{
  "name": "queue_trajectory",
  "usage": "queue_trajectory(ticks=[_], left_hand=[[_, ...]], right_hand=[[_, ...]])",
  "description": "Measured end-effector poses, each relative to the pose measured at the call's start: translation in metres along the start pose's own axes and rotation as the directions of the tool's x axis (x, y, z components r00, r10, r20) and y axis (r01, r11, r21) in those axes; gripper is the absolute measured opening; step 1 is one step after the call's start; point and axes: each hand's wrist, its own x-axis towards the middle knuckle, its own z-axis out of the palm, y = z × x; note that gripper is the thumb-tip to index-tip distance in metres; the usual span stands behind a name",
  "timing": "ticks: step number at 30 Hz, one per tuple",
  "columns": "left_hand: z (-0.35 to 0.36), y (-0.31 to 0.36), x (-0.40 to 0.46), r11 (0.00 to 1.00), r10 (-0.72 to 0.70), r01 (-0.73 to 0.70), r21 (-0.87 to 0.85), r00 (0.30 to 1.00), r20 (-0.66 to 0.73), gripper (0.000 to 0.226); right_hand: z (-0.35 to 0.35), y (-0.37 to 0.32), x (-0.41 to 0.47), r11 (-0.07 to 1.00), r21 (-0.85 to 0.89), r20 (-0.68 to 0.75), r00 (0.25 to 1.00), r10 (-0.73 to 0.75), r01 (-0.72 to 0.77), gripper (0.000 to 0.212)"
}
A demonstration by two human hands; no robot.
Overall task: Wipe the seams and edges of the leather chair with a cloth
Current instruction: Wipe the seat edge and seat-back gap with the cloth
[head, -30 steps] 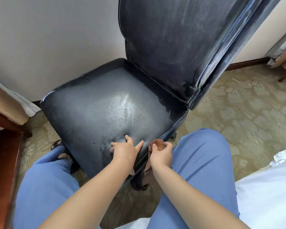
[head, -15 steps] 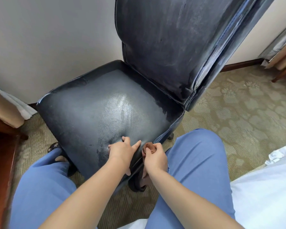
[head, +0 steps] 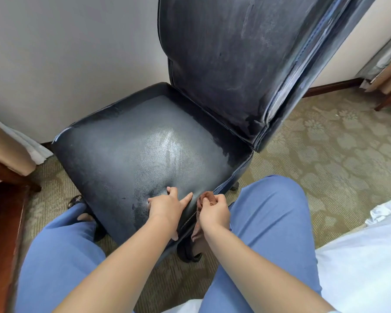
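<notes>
Left hand (head: 167, 205) flat, unclenched, on dark blue leather chair seat (head: 131, 152) – likely steadying it; right hand (head: 215, 211) just beside, clenched round bunched brown cloth (head: 204, 196), pressed into corner seam (tail dangling below) – wiping stitching

Patterned carpet (head: 339, 159), white bedding (head: 366, 263) (rumpled edge)

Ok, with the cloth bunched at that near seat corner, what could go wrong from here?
1. The right hand holds the brown cloth in a tight wad, so it may ride over the corner seam rather than into it.
2. The cloth's loose tail hangs toward the chair leg and might snag.
3. The left hand rests on the streaked seat and could smear it.
</notes>
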Motion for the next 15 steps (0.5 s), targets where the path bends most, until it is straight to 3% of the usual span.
queue_trajectory(ticks=[4,11,15], left_hand=[[0.001,0.000,0.000,1.000,0.002,-0.002,0.012,1.000,-0.011,0.131],[0.001,0.000,0.001,1.000,0.001,-0.001,-0.001,1.000,0.001,0.129],[0.002,0.000,0.002,1.000,0.003,-0.003,0.018,1.000,0.006,0.131]], right_hand=[[0.003,0.010,-0.011,0.998,-0.061,0.097,0.995,-0.026,0.032,0.007],[-0.004,-0.006,0.024,0.999,0.044,-0.013,1.000,0.006,-0.005,0.007],[0.011,0.011,0.000,1.000,0.002,0.053,0.998,0.022,-0.022,0.010]])
